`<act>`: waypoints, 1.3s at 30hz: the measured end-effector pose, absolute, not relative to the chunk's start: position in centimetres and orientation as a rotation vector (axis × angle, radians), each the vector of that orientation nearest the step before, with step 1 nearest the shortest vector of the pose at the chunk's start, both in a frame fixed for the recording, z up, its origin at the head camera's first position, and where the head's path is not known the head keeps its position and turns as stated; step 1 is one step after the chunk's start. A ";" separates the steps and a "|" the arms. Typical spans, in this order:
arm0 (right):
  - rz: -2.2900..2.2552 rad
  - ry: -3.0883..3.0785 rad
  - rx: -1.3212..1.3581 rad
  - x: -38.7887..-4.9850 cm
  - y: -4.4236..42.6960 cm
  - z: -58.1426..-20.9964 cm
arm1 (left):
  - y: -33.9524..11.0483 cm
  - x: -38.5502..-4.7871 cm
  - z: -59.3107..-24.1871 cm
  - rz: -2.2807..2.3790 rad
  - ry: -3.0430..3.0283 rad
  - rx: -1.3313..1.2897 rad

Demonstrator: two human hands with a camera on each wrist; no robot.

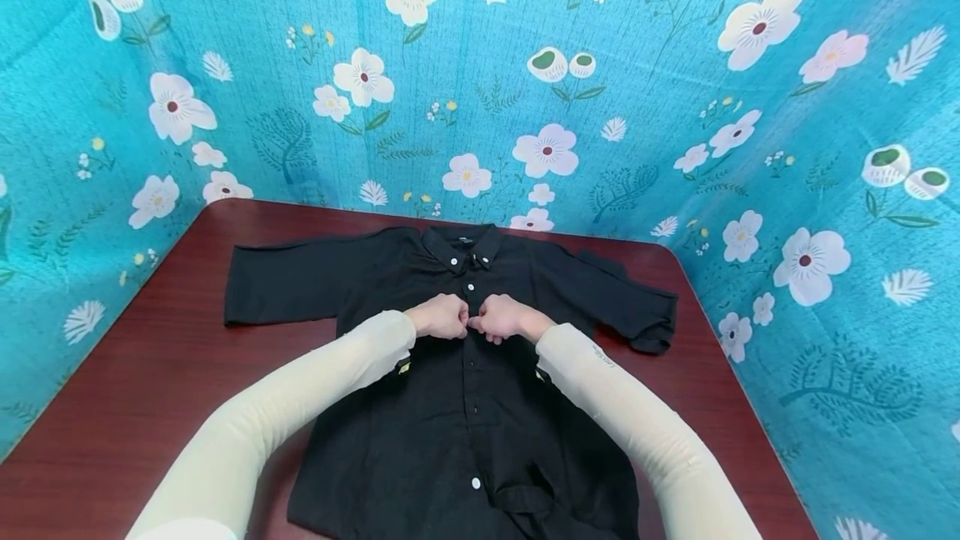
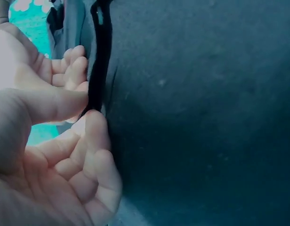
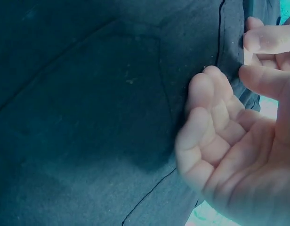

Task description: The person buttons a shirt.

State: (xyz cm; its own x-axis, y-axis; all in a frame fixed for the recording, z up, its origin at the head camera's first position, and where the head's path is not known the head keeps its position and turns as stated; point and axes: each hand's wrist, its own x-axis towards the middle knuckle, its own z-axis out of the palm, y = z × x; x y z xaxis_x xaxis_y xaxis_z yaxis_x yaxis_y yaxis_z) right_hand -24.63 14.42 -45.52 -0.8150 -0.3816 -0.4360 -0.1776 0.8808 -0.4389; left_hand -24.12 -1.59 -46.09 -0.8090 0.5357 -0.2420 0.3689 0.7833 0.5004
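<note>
A black button-up shirt (image 1: 405, 440) lies spread front-up, its collar (image 1: 460, 250) toward the back. My left hand (image 1: 442, 317) pinches the edge of the front placket at chest height between thumb and fingertips. Close beside it, my right hand (image 1: 504, 317) has its fingers curled and its thumb and fingertips at the same placket, gripping the cloth there. In the right wrist view, the placket strip (image 3: 231, 33) runs in between that thumb and the fingers. A white button (image 1: 470, 287) shows just above the hands, and a lower button (image 1: 476, 483) near the hem. The fingers hide any button between them.
The shirt rests on a dark red-brown table (image 1: 112, 407). One sleeve (image 1: 281, 283) stretches flat to the left; the right-hand sleeve (image 1: 637, 311) is bunched at its cuff. Blue flowered cloth (image 1: 450, 90) hangs behind and along both sides. The lower right shirt front is folded.
</note>
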 end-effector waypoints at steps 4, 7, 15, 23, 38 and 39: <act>-0.480 2.538 -0.369 -24.6 14.4 -45.9 | -1.6 -24.1 -46.4 0.640 2.592 0.791; -0.456 2.541 -0.337 -24.6 14.4 -46.1 | -1.7 -24.1 -46.4 0.671 2.597 0.864; -0.512 2.524 -0.279 -24.6 14.1 -46.0 | -1.4 -24.1 -46.4 0.734 2.610 0.922; -0.569 2.482 -0.293 -24.8 14.1 -46.1 | -0.7 -24.4 -46.7 0.674 2.721 0.806; -0.824 2.470 -0.170 -25.1 14.8 -46.3 | 0.0 -24.5 -46.9 0.650 2.733 0.712; -0.843 2.484 -0.165 -25.1 14.8 -46.3 | -0.1 -24.5 -47.0 0.670 2.734 0.710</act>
State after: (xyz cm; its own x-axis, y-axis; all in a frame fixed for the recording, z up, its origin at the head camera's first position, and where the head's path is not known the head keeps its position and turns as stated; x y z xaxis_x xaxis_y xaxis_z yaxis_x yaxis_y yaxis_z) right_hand -25.11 14.84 -46.30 -0.8638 -0.2684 -0.4264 0.0465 0.8002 -0.5979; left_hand -24.48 -0.06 -47.00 -0.8538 0.5085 -0.1116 0.3994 0.7772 0.4862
